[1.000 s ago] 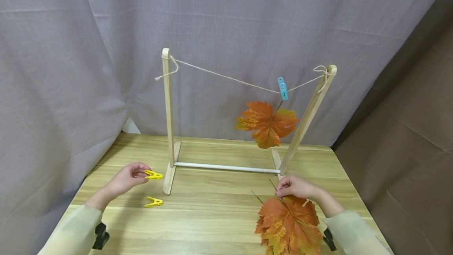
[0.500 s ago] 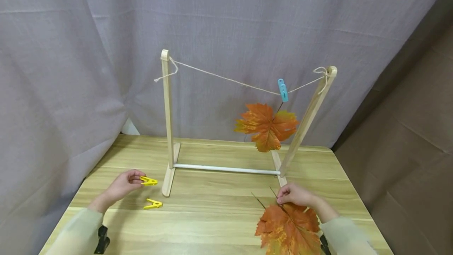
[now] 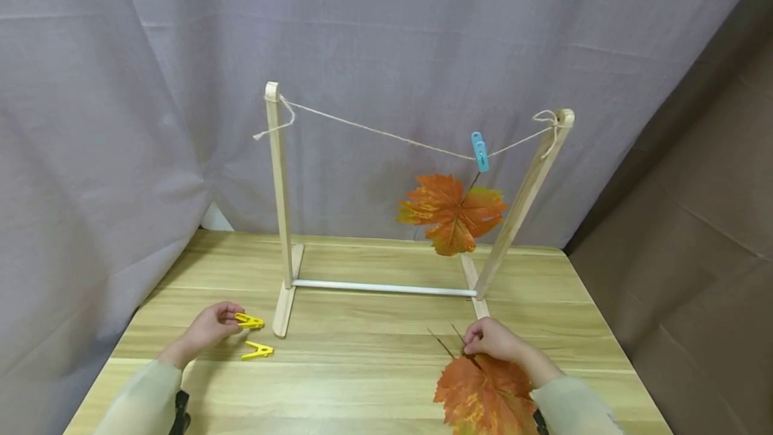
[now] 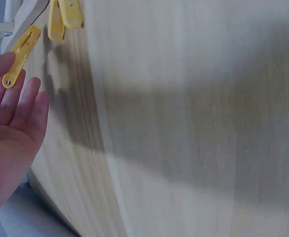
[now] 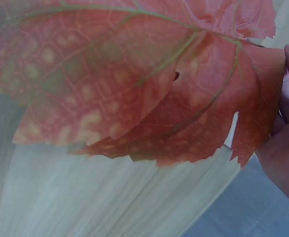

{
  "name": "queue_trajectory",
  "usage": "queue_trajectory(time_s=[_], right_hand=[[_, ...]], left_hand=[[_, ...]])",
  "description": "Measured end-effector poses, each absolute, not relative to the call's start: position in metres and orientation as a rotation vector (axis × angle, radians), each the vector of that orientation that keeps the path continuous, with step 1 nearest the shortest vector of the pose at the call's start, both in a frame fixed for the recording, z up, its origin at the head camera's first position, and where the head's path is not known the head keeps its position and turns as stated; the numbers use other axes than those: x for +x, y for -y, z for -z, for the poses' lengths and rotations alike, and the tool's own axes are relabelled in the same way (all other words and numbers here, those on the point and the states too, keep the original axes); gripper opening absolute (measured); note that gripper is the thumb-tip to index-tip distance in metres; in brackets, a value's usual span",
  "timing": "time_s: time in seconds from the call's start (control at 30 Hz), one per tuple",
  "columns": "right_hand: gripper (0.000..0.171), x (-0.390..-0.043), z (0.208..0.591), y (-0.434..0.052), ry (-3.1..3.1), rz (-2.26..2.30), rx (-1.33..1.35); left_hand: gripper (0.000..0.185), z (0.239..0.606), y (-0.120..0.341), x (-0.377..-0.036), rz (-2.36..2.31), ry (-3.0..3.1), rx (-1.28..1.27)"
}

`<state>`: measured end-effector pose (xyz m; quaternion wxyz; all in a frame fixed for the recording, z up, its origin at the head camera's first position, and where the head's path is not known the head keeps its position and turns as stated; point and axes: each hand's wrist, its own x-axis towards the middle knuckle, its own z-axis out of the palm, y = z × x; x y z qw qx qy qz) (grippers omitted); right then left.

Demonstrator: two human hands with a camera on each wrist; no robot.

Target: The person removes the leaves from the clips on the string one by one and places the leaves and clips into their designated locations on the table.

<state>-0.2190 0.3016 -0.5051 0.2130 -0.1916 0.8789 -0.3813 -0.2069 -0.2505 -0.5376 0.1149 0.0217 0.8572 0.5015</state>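
One leaf [image 3: 453, 212] hangs pegged upper right; left hand [image 3: 205, 331] pinches a yellow peg [image 3: 249, 320], right hand [image 3: 492, 341] grips a second leaf [image 3: 483, 398], unhung.

leaf pile [image 3: 483, 398]: cut by bottom edge | right hand [image 5: 287, 148]: cut by frame edge, grip unseen

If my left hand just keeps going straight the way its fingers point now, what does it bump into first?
Most likely the wooden foot of the stand. The left hand pinches a yellow clip whose tip points right toward that foot, with bare table between. Depth is hard to judge; it might pass just in front.
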Motion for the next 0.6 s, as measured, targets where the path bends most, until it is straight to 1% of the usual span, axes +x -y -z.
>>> queue_trajectory(time_s=[0.33,0.6], right_hand=[[0.008,-0.220,0.517,-0.302,-2.504,1.039,-0.508],[0.013,-0.219,0.521,-0.304,-2.533,1.025,-0.481]], left_hand=[[0.035,0.545,0.251,-0.207,-1.355,-2.652,0.018],[0.031,0.552,0.251,-0.204,-1.269,-2.721,0.015]])
